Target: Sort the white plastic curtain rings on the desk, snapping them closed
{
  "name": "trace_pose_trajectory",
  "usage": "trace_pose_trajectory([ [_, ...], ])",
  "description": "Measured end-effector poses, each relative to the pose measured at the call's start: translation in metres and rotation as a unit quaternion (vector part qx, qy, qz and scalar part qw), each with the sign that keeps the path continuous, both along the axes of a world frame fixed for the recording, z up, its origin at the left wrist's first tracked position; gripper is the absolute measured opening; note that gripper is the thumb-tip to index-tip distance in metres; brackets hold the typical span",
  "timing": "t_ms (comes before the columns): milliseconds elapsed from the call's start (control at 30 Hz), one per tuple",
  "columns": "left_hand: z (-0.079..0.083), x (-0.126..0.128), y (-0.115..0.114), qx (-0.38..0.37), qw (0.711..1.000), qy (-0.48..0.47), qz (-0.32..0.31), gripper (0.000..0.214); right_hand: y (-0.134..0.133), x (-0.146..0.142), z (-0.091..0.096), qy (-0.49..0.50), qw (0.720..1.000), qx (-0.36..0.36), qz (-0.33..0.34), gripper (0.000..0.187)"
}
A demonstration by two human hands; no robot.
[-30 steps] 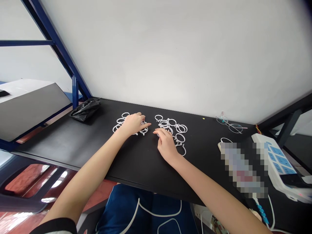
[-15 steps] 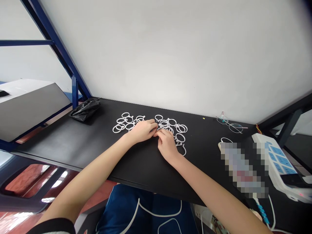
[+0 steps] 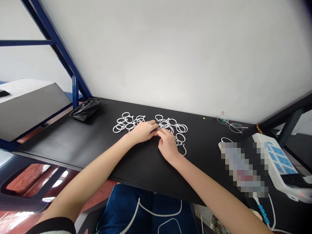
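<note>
**A:** Starting at the left, what lay there?

**B:** A crumpled black plastic bag [image 3: 85, 109] sat near the far left corner of the matte black tabletop [image 3: 73, 143]. Next came the left cluster of thin white plastic rings [image 3: 124, 123], lying flat and loosely overlapping.

**A:** And the hands?

**B:** The left hand [image 3: 142, 131] and the right hand [image 3: 167, 144] met fingertip to fingertip between the two clusters, apparently pinching a single white ring [image 3: 159, 129]. It was mostly hidden, so I couldn't tell how firmly either hand was closed on it.

**A:** What worried you?

**B:** The right cluster of white rings [image 3: 175, 130] lay touching the right hand's knuckles. I judged that a lift could snag a neighbour and drag several along, since they overlapped. A slippery thin ring could also spring from a light pinch.

**A:** Further right?

**B:** Wire-framed spectacles [image 3: 230, 125] by the wall, then a white power strip with blue sockets [image 3: 278, 162], well apart from the rings.
</note>
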State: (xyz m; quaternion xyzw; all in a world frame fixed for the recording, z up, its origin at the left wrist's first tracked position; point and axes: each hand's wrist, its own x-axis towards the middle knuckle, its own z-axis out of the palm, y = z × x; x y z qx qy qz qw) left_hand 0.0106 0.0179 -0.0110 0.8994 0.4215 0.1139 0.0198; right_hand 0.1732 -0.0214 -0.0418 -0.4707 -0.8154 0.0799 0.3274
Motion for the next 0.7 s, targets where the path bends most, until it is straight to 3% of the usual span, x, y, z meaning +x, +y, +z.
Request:
trace_pose_trajectory([
  [333,-0.0009,0.0002,-0.0001,-0.01,1.0,-0.006,-0.024,0.023,-0.0023,-0.0001,0.0025,0.049,0.999,-0.002,0.018,0.047],
  [567,-0.0017,0.0022,-0.0006,-0.007,1.0,-0.003,-0.021,0.02,-0.006,-0.0027,0.0022,0.014,0.997,0.071,0.025,0.045],
  [700,-0.0017,0.0046,-0.0023,-0.008,1.0,-0.008,-0.026,0.017,-0.0071,-0.0034,0.0019,0.009,0.99,0.127,0.064,0.043],
])
